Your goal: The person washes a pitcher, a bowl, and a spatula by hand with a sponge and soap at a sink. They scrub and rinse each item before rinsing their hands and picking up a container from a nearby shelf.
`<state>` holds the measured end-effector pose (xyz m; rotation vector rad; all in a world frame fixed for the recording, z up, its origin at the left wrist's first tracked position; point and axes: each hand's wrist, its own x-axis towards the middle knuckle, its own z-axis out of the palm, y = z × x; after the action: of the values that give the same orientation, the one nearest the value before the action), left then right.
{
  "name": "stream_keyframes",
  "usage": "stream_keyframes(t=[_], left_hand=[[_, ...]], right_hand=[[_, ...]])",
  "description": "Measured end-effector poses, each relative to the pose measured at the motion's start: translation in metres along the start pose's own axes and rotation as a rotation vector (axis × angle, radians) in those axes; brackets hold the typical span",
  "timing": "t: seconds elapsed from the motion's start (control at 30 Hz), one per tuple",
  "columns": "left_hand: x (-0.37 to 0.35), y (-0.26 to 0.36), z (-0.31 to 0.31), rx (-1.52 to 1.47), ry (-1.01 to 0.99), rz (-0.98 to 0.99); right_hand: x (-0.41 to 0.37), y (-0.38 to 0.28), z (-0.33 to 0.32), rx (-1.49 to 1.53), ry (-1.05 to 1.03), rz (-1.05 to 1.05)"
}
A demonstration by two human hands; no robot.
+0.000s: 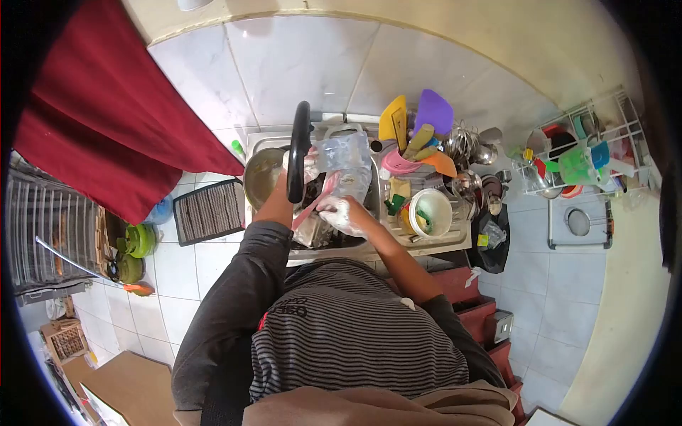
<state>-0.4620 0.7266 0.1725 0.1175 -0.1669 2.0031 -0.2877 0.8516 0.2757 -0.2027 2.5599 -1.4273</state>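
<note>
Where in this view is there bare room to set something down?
Bare white tiles show between the striped mat and the left sleeve, and nearer the wearer than the round strainer. It is crowded in the sink around the left hand and right hand, and around the white bucket.

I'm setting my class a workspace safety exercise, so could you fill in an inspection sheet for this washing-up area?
Surface: steel sink unit, crowded.
Job's things: clear plastic container and pink strip over the basin.
Clutter: white bucket, pink utensil holder and whisks on the right; metal bowl on the left.
Hands: left hand by the container, partly behind the black faucet; right hand foamy, at the strip; grips unclear.
Cables: nothing seen for certain; thin pale length at far left, cord or rod unclear.
Surroundings: red curtain, tiled wall, wire rack.
</note>
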Motion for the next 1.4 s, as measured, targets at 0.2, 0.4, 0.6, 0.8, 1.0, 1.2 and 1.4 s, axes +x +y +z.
stream_keyframes(t=[0.2, 0.4, 0.6, 0.8, 1.0, 1.2, 1.4], left_hand=[[-0.006, 0.021, -0.056, 0.162, 0.111, 0.054], [-0.056, -0.020, 0.037, 0.050, 0.442, 0.217], [-0.089, -0.041, 0.002, 0.167, 0.741, 0.510], [-0.088, -0.071, 0.073, -0.017, 0.819, 0.363], [-0.078, -0.047, 0.040, 0.036, 0.608, 0.345], [-0.075, -0.027, -0.012, -0.027, 0.230, 0.386], [-0.066, -0.045, -0.005, -0.120, 0.185, 0.372]], right_hand=[[0.035, 0.000, 0.025, -0.104, 0.030, 0.011], [0.087, 0.038, 0.071, -0.569, 0.048, 0.065], [0.113, -0.046, 0.064, -0.651, -0.045, 0.004], [0.155, -0.003, 0.091, -0.761, 0.111, 0.053], [0.153, 0.026, 0.116, -0.312, 0.287, 0.204], [0.113, -0.015, 0.117, 0.130, 0.351, 0.183], [0.086, -0.032, 0.104, -0.215, 0.523, 0.050]])
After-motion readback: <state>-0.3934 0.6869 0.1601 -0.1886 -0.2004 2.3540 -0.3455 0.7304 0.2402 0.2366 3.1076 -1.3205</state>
